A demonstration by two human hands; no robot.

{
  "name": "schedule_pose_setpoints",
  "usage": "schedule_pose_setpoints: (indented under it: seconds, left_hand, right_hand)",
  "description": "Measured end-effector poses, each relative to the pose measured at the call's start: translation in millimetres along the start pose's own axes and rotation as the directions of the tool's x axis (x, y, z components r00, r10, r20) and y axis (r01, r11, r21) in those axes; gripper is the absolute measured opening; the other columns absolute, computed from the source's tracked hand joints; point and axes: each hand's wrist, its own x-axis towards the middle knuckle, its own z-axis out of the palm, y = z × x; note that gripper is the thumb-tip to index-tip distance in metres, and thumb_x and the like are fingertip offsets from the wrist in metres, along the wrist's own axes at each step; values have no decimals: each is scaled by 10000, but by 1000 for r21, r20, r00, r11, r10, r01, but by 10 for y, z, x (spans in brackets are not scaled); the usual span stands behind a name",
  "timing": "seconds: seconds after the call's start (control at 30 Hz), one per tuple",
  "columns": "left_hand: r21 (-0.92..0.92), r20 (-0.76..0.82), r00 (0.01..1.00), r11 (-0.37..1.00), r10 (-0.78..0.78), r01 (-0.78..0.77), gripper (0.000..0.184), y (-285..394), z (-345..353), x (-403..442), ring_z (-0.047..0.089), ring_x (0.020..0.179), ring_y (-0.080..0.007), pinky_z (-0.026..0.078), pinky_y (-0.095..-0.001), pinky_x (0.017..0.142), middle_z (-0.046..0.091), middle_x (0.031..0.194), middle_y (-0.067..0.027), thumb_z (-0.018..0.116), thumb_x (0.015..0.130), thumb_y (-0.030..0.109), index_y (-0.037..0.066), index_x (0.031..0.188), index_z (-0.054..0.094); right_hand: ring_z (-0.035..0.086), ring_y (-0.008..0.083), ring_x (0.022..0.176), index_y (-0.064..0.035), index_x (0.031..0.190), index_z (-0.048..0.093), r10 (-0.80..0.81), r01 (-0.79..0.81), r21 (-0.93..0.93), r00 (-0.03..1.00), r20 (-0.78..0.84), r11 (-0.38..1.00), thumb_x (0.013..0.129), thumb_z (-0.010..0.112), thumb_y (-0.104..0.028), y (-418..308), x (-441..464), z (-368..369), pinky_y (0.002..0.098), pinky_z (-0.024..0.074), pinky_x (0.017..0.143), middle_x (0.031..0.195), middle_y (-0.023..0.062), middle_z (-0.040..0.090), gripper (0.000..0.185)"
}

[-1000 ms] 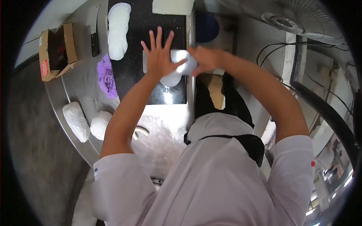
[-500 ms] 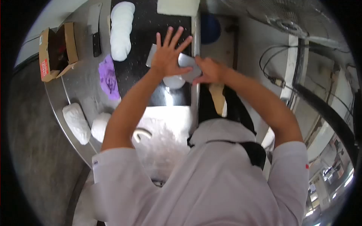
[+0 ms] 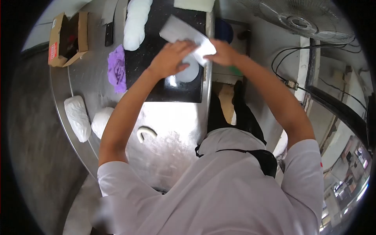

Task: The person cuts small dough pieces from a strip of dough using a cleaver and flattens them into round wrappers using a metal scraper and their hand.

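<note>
The broad, flat metal blade [image 3: 182, 31] is above the right half of the smooth black board [image 3: 164, 92]. Its long axis runs diagonally, with the squared free end toward the board's far edge and left side, and the other end at the board's right edge. The shiny metal catches a bright glare. The right hand [image 3: 223, 53] is closed around that right end. The left hand [image 3: 169, 58] is palm down and partly open, its fingers together over the blade's near edge; whether they press on it, I cannot tell. Its thumb reaches the left rim of 1 thin, pale round sheet [image 3: 188, 71] near the board's near right corner.

A lumpy white roll of overlapping rounds [image 3: 136, 25] lies lengthwise along the board's left edge, beside a crumpled purple cloth [image 3: 117, 69]. A black-handled cleaver [image 3: 109, 23] and an open cardboard box [image 3: 68, 41] are farther left on the metal worktop [image 3: 172, 137]. Nearer are 2 smooth white bundles [image 3: 77, 118] and a curved white strip [image 3: 147, 133].
</note>
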Motion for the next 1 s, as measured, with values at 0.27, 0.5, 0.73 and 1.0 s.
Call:
schedule_pose_setpoints:
  seconds: [0.27, 0.5, 0.73, 1.0]
  left_hand:
    - [224, 24, 999, 974, -43, 36, 318, 326, -48, 125, 631, 1189, -281, 439, -451, 1043, 703, 1164, -81, 728, 822, 52, 123, 1129, 684]
    - [104, 195, 956, 974, -218, 200, 175, 276, -383, 40, 654, 1058, -303, 476, -456, 932, 710, 1023, -99, 789, 794, 92, 91, 929, 679]
    - [-499, -125, 797, 732, -591, 464, 203, -231, -173, -641, 668, 774, -247, 527, -366, 734, 675, 847, -116, 801, 779, 135, 40, 843, 633]
    - [-881, -207, 454, 367, -867, 298, 196, -576, -149, -1125, 668, 827, -133, 519, -276, 751, 700, 898, -46, 800, 858, 80, 35, 978, 651]
  right_hand:
    - [663, 365, 1110, -24, 1310, 554, 353, -379, 137, 918, 181, 915, 864, 792, -355, -488, -1165, 477, 435, 503, 957, 1195, 208, 686, 605]
    - [648, 434, 1076, -12, 1298, 513, 325, -365, 1, 832, 450, 931, 890, 777, -352, -841, -1866, 314, 469, 507, 894, 1129, 253, 662, 593]
    - [666, 442, 1050, 2, 1266, 539, 384, -420, 32, 856, 346, 907, 896, 778, -307, -997, -2015, -294, 463, 521, 881, 1094, 266, 676, 538]
    - [654, 470, 1083, 3, 1253, 562, 432, -400, -161, 835, 340, 902, 900, 767, -346, -856, -1366, -503, 494, 520, 894, 1126, 270, 690, 537]
